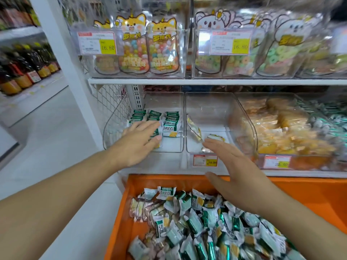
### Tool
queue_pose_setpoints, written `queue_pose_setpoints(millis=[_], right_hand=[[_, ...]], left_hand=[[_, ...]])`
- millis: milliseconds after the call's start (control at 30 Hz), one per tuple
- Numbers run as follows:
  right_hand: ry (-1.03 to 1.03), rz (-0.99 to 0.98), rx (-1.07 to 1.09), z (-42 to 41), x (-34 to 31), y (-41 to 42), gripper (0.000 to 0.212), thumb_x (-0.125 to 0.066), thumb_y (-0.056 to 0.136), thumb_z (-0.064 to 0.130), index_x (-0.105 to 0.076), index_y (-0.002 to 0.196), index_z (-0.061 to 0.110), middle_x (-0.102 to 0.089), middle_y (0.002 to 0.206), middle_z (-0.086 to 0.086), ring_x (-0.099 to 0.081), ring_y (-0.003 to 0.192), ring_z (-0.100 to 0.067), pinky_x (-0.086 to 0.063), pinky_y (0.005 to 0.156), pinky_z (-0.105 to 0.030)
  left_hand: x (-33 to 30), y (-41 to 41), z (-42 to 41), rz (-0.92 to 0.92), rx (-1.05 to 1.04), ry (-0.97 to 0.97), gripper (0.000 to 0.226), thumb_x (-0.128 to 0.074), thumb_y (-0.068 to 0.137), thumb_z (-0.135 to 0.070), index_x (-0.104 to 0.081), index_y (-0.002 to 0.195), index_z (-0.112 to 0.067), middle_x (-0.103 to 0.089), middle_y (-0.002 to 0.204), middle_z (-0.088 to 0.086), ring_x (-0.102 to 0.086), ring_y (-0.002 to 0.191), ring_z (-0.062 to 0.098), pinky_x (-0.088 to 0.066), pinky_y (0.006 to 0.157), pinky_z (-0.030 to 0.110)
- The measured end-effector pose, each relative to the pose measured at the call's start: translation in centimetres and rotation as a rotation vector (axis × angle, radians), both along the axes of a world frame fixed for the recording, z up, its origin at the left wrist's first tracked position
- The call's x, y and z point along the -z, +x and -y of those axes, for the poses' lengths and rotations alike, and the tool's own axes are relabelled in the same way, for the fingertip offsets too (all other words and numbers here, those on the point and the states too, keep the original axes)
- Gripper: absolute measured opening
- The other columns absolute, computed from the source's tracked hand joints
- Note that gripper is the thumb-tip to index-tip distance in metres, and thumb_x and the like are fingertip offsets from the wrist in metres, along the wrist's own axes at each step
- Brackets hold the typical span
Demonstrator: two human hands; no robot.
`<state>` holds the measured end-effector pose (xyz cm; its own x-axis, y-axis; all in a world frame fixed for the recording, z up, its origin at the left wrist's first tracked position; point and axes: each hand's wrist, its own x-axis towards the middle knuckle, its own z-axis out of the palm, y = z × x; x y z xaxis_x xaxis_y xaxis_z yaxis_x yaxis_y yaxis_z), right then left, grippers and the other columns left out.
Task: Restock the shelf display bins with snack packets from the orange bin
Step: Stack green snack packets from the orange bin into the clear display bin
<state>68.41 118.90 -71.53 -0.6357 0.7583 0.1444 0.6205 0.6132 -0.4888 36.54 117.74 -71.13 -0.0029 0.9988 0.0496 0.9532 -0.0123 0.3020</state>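
An orange bin [309, 196] at the bottom holds a heap of green-and-white snack packets [197, 226]. On the shelf above it, a clear display bin [174, 147] on the left has several green-and-white packets [171, 124] stacked at its back. My left hand [139, 141] reaches into this bin with fingers straight, resting on the packets. The clear bin [206, 104] beside it holds two yellow-and-white packets [194, 129]. My right hand [236, 169] hovers in front of that bin, above the orange bin, fingers straight and holding nothing.
To the right, clear bins hold orange packets [277, 132] and green packets [328, 117]. The upper shelf [206, 81] carries bins of candy bags [148, 47] with price tags. A white post [62, 59] and a bottle aisle [24, 72] lie to the left.
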Motion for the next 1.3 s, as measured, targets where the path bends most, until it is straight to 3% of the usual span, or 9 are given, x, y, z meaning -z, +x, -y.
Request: queue_pose_setpoints(millis=[233,400,567,633,767,867,967,1133,1300], right_hand=[[-0.162,-0.007,0.091,3.4,1.6,1.9,0.070,-0.065,0.101,0.041,-0.029,0.161,0.037,-0.029,0.167,0.018,-0.031,0.151,-0.007,-0.032,0.122,-0.030],[-0.283,0.114,0.143,4.5,6.6,3.5,0.063,-0.063,0.103,0.035,-0.036,0.159,0.027,-0.043,0.160,0.005,-0.047,0.140,-0.018,-0.040,0.103,-0.025],[-0.431,0.369,0.183,4.4,12.9,4.8,0.074,-0.063,0.102,0.036,-0.027,0.164,0.023,-0.030,0.169,-0.003,-0.036,0.151,-0.026,-0.035,0.120,-0.036],[-0.482,0.442,0.209,4.0,15.2,5.0,0.073,-0.062,0.102,0.038,-0.026,0.164,0.025,-0.033,0.164,-0.009,-0.053,0.134,-0.031,-0.048,0.107,-0.039],[-0.589,0.482,0.248,2.8,19.7,5.5,0.070,-0.059,0.100,0.034,-0.028,0.163,0.035,-0.037,0.157,-0.016,-0.066,0.078,-0.021,-0.054,0.069,-0.033],[-0.616,0.483,0.263,2.7,22.9,5.2,0.064,-0.056,0.097,0.041,-0.035,0.158,0.043,-0.041,0.158,-0.014,-0.067,0.068,-0.015,-0.054,0.057,-0.030],[-0.613,0.485,0.260,3.4,25.4,4.3,0.053,-0.055,0.098,0.043,-0.047,0.151,0.041,-0.061,0.135,-0.009,-0.070,0.083,-0.020,-0.061,0.071,-0.033],[-0.583,0.442,0.351,3.8,26.5,3.9,0.036,-0.056,0.101,0.019,-0.063,0.130,0.038,-0.063,0.113,-0.005,-0.068,0.076,-0.022,-0.060,0.062,-0.034],[-0.617,0.256,0.411,3.5,24.4,4.2,0.030,-0.053,0.104,0.012,-0.072,0.116,0.033,-0.072,0.099,-0.001,-0.062,0.059,-0.007,-0.045,0.046,-0.021]], left_hand=[[3.2,7.3,8.5,0.409,0.030,0.100,0.038,-0.043,0.109,-0.042,-0.055,0.143,-0.030,-0.056,0.131,-0.019,-0.050,0.121,0.002,-0.044,0.103,0.031],[10.9,10.0,12.2,0.410,-0.074,-0.110,0.040,-0.044,0.109,-0.047,-0.051,0.146,-0.032,-0.051,0.140,-0.018,-0.051,0.122,0.001,-0.043,0.099,0.026],[18.9,10.5,13.9,0.417,-0.178,-0.372,0.045,-0.051,0.107,-0.047,-0.049,0.149,-0.030,-0.047,0.154,-0.004,-0.055,0.128,0.014,-0.046,0.101,0.028],[21.6,10.6,13.7,0.407,-0.199,-0.495,0.056,-0.053,0.105,-0.050,-0.040,0.156,-0.031,-0.036,0.163,0.001,-0.057,0.131,0.020,-0.049,0.108,0.037],[25.0,11.1,12.0,0.437,-0.293,-0.608,0.068,-0.053,0.104,-0.052,-0.027,0.163,-0.032,-0.037,0.159,0.012,-0.069,0.097,0.023,-0.055,0.085,0.038],[26.8,10.9,10.5,0.417,-0.342,-0.644,0.074,-0.053,0.101,-0.054,-0.023,0.164,-0.032,-0.029,0.165,0.013,-0.062,0.121,0.033,-0.055,0.094,0.040],[27.5,11.0,9.9,0.389,-0.298,-0.636,0.069,-0.058,0.103,-0.048,-0.029,0.163,-0.032,-0.026,0.168,0.008,-0.052,0.136,0.031,-0.048,0.109,0.042],[28.0,11.3,9.4,0.402,-0.361,-0.593,0.050,-0.065,0.102,-0.034,-0.045,0.146,-0.019,-0.061,0.107,0.002,-0.057,0.082,0.013,-0.042,0.063,0.029],[26.6,11.8,9.6,0.413,-0.357,-0.557,0.014,-0.067,0.101,-0.026,-0.059,0.106,-0.015,-0.054,0.091,-0.003,-0.049,0.074,0.010,-0.037,0.060,0.026]])
